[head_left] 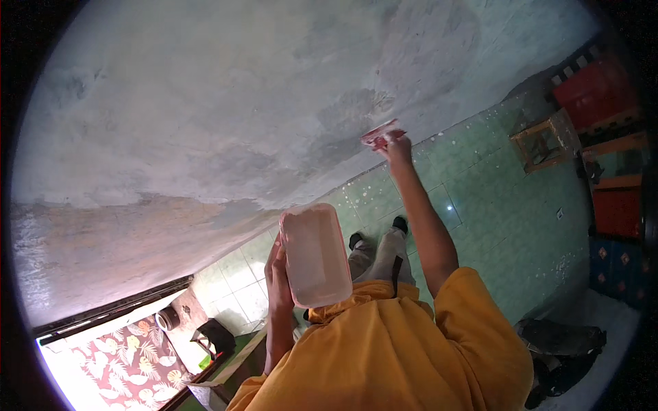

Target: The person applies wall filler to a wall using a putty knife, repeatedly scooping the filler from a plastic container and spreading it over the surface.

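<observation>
My left hand (277,275) is wrapped round the side of a rectangular, pinkish plastic tub (319,264) in front of my body. Pale material coats the tub's inside, and its rim is uneven and smeared. My right arm reaches out to the wall (205,116), where my right hand (397,148) grips a red putty scraper (381,131). White paste clings to the scraper and to my fingers. The scraper's blade is at the wall, low down, beside a darker grey patch (353,113). Grey and whitish smears cover much of the wall, with a bare brownish area lower left.
Green floor tiles (480,212) are spotted with white drips along the wall's foot. A small wooden stool (546,142) and red furniture (596,92) stand at the right. Dark bags (562,339) lie lower right. A patterned leaf mat (130,363) is beyond the doorway, lower left.
</observation>
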Motion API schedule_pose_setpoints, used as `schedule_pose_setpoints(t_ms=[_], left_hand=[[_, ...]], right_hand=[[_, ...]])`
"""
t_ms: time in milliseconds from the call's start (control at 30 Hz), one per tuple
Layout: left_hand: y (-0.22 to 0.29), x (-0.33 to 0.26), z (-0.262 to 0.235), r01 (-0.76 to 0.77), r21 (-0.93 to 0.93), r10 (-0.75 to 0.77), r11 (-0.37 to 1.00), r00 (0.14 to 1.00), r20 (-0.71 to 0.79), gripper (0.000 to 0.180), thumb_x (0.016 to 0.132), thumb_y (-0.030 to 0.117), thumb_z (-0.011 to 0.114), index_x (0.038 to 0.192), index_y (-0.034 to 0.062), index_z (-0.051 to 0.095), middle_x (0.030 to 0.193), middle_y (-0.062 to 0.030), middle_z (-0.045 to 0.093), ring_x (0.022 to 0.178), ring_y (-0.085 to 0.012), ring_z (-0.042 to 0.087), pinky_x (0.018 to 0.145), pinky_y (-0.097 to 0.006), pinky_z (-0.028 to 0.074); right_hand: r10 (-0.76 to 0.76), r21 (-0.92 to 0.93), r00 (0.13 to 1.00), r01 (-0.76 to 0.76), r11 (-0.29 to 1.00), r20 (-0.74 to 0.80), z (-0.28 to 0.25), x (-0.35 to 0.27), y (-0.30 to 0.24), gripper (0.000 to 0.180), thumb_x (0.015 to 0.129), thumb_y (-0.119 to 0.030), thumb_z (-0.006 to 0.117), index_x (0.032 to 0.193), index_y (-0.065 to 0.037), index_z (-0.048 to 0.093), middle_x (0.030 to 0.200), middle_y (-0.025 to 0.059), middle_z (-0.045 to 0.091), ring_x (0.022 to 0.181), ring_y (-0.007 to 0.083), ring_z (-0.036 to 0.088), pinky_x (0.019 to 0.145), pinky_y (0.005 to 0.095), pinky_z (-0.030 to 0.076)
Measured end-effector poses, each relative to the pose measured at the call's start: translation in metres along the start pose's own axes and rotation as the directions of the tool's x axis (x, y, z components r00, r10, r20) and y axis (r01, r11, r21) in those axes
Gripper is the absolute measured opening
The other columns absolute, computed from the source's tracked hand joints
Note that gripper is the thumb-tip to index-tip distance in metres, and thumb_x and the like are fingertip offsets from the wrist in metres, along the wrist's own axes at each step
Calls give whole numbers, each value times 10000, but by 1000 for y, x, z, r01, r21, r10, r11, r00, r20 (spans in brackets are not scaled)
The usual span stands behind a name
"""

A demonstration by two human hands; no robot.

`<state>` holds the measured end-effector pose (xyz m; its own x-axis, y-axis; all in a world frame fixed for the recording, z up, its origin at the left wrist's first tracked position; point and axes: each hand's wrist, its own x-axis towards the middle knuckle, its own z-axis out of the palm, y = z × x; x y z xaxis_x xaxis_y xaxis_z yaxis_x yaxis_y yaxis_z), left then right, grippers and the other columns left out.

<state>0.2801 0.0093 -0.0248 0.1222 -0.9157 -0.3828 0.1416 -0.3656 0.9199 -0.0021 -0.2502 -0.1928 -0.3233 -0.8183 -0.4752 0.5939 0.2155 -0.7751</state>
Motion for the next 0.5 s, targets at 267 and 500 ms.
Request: schedule_pose_setpoints(t_ms=[267,500], left_hand=[[0,-11,-1,63,-30,-65,998,993,-95,668,1009,427,407,1478,-44,351,1499,-165,413,1359,-256,419,1109,-365,340],[-9,-7,-12,-17,4,17,1000,999,-28,735,994,537,401,1468,-25,388,1502,-150,410,1352,-258,423,1102,-376,353]], right_hand=[[-62,-35,977,71,997,203,73,-40,-86,124,910,-52,621,1010,19,600,947,117,635,838,200,658,792,364,606],[-210,86,967,199,976,145,43,-86,-148,151,903,-59,607,1031,20,612,993,127,660,890,195,670,778,325,583]])
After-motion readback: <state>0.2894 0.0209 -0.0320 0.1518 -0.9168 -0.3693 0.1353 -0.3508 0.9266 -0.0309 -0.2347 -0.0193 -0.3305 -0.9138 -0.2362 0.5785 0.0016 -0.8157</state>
